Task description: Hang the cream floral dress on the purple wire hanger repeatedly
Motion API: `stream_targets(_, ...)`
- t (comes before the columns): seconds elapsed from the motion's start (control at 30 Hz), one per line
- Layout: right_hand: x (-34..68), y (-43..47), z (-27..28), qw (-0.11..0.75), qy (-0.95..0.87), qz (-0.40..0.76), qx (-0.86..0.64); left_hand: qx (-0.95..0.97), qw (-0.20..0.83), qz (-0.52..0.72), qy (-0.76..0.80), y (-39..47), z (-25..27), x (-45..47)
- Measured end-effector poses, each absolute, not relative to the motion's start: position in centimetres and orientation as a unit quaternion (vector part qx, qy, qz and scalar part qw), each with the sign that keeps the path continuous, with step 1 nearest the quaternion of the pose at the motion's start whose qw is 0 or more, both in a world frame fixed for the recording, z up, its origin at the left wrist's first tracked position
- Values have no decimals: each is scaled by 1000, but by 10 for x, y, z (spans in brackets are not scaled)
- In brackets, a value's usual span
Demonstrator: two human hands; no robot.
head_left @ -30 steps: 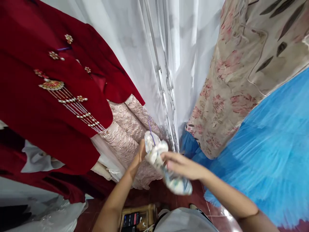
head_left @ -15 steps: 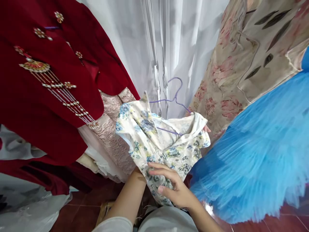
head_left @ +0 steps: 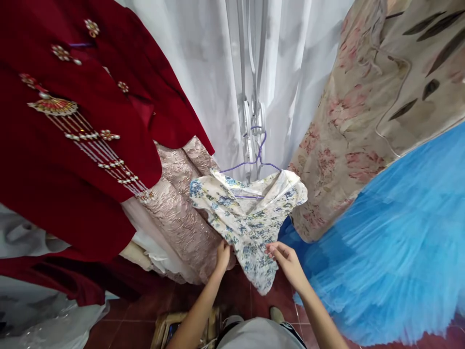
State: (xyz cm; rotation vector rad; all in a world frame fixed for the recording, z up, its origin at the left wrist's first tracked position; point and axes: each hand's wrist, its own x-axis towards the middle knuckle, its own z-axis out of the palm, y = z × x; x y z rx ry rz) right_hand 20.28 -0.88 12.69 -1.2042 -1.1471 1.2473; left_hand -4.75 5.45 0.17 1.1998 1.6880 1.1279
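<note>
A: How do our hands stand on the cloth?

B: On our right hand [head_left: 286, 259] the grip is nearly closed, with thumb and fingertips pinching the side edge of the floral top [head_left: 254, 225] low down. Our left hand [head_left: 223, 254] is at the opposite edge, fingers curled in; we cannot tell how firmly that grip has the fabric, since the fingertips are hidden

A: And where is the top itself?

B: Straight in front of us, on a purple hanger [head_left: 259, 155], its V neck towards us and its lower end narrowing to a bunched point between our forearms. Behind the hook we see the white curtain [head_left: 203, 63], though we can't make out what the hook catches on

A: What else do we have around us?

B: To our left, a pink brocade skirt [head_left: 181, 218], partly covered by a red jacket [head_left: 83, 189] with a beaded ornament [head_left: 56, 105]. To our right, a beige flowered dress [head_left: 337, 131] and, in front of it, blue tulle [head_left: 395, 237]. Below us lies the reddish tiled floor [head_left: 123, 322], with a wooden stool [head_left: 159, 334] partly behind our left forearm
</note>
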Motion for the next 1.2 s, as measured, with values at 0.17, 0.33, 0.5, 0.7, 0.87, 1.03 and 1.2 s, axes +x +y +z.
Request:
stream_targets(0.17, 180, 61, 119, 417, -538, 448, -579, 475, 430, 446, 625, 14, -28, -34)
stream_targets(0.33, 150, 115, 133, 350, -561, 285, -694, 513, 494, 453, 536, -3, -18, -3)
stream_targets(0.5, 149, 133, 143, 324, -579, 213, -717, 594, 461, 463, 469, 7, 19, 6)
stream_targets(0.7, 151, 135, 147, 283, -581, 188, -739, 584, 344, 556, 481, 50, 65, 16)
stream_targets(0.87, 150, 144, 154, 264, -606, 175, -730, 590, 302, 593, 457, 71, 98, 25)
stream_targets(1.03, 149, 134, 150, 276, -615, 197, -712, 613, 259, 587, 461, 75, 104, 26)
stream_targets(1.2, 155, 93, 131, 329, -630, 282, -645, 654, 239, 534, 479, 75, 83, 25)
